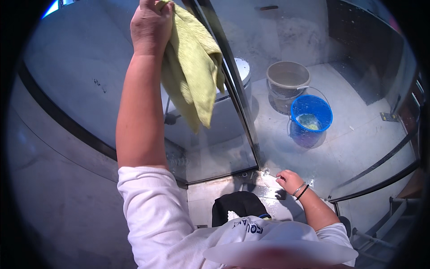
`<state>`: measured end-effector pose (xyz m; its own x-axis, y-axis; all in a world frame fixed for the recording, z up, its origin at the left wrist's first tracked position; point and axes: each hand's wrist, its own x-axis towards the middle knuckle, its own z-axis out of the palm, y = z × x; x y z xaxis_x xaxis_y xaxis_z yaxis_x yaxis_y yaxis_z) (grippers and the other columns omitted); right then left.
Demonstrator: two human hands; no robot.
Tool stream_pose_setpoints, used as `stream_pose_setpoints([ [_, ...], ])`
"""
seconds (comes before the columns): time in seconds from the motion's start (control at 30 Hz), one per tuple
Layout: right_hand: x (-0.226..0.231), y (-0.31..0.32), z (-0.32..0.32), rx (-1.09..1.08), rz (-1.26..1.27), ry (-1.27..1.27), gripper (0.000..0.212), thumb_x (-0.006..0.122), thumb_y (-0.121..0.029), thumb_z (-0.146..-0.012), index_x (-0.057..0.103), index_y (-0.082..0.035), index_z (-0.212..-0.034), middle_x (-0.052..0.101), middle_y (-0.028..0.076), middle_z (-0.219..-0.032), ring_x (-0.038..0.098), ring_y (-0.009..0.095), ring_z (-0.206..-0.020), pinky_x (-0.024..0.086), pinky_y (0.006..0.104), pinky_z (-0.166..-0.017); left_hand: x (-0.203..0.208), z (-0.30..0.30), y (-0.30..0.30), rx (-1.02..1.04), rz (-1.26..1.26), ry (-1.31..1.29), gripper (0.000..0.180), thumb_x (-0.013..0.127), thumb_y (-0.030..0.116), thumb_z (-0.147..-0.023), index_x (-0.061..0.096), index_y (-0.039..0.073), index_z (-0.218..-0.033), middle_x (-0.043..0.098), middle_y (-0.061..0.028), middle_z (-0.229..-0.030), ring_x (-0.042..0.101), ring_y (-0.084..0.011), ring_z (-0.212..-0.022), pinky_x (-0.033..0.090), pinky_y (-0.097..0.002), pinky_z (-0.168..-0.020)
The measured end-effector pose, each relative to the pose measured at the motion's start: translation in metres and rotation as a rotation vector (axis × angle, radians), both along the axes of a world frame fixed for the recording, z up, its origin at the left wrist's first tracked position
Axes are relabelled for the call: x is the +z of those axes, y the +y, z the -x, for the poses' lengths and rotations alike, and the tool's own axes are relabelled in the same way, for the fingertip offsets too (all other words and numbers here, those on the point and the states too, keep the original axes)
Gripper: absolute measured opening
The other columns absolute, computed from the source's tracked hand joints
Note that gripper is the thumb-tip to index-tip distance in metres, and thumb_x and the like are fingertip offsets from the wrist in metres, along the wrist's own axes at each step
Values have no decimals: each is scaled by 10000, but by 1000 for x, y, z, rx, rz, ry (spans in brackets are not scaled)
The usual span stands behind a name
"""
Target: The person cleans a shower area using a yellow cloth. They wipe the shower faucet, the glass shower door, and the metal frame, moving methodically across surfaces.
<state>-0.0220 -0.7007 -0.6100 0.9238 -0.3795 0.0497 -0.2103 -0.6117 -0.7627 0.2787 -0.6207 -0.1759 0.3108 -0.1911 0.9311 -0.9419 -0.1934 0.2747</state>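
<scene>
Raised high at the upper left, my left hand is closed round a yellow-green cloth. The cloth hangs down in folds beside the dark-framed edge of a glass panel. Lower and to the right, my right hand is held near the panel's bottom corner, its fingers curled together. By its fingertips is a small shiny round fitting; whether the fingers grip it or something else is too small to tell. Bracelets circle the right wrist.
Beyond the glass, a blue bucket with a pale wet bundle inside stands on the light floor. A grey bucket is just behind it. A white toilet shows past the frame. At the lower right are pale metal rails.
</scene>
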Motion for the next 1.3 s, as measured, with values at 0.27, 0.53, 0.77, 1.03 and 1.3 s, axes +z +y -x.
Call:
stream_pose_setpoints([
  [0.27,-5,-3,9,13,25,13,204,612,-225,-785,628,-69,-915,600,122,-876,580,297,-836,462,374,-748,-10,-26,-17,325,-33,-932,112,645,62,-649,593,114,-734,598,-60,-910,601,-266,-797,516,-331,-651],
  [0.53,41,6,-16,105,77,-39,218,609,-229,-785,620,-70,-934,592,129,-913,569,309,-870,460,371,-762,-51,-7,5,141,-321,-855,329,679,106,-656,563,48,-958,491,-135,-1138,527,-282,-974,479,-347,-822],
  [0.77,186,33,-95,128,385,-818,449,628,-155,-756,498,-13,-1161,464,181,-1181,481,324,-1087,410,382,-922,-66,-13,21,105,-441,-837,260,678,87,-706,548,90,-931,497,-92,-973,544,-272,-859,490,-358,-742],
  [1.03,289,47,-189,27,166,-777,607,586,-215,-787,353,75,-1266,252,306,-1357,322,420,-1235,305,391,-1016,-38,-8,30,183,-466,-975,206,598,106,-687,577,157,-886,490,-56,-973,531,-222,-808,487,-325,-708],
  [1.3,300,43,-207,-81,215,-854,585,582,-224,-757,389,52,-1235,234,323,-1360,357,432,-1205,329,422,-1001,-50,-14,46,191,-559,-1010,312,652,108,-642,629,204,-938,494,16,-1013,503,-187,-830,491,-306,-700],
])
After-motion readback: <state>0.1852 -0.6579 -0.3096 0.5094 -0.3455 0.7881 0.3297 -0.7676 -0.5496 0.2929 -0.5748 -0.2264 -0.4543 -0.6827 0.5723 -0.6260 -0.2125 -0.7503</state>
